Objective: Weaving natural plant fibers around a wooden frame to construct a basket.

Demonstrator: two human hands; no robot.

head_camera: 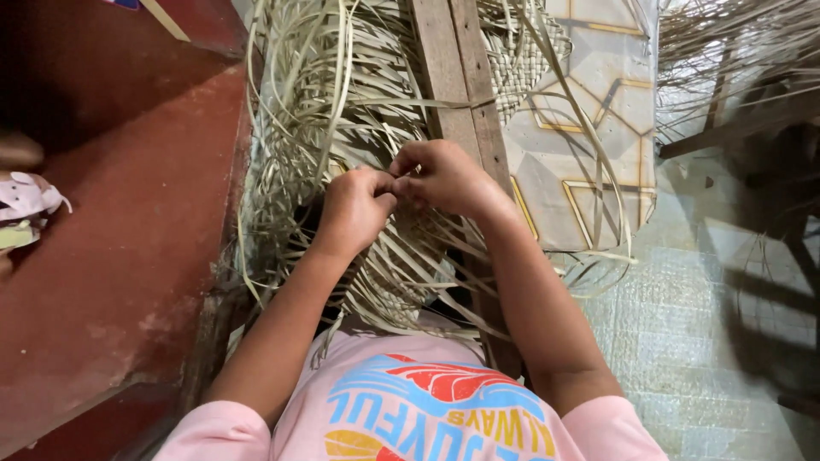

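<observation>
Nearest the camera, a pink shirt (410, 410) with a colourful print is filling the bottom of the view, and two bare forearms are reaching away from it. The left hand (354, 209) and the right hand (444, 177) are meeting knuckle to knuckle over a half-woven mat (384, 273) of pale dried leaf strips. Both hands are curling tightly, fingertips pinching thin strips (400, 183) right at the spot where they touch; exactly which strip each is gripping is hidden by the fingers. The loose strips are fanning out to the left and far side, their long axes running mostly away from the person, so the free ends are lying beyond and left of the grip, closer to the left hand. Under the right wrist a wooden plank (457, 77) is running from near to far. Right of it, a patterned floor covering (598, 128) is showing, and on the left a red floor (111, 239) is spreading.
</observation>
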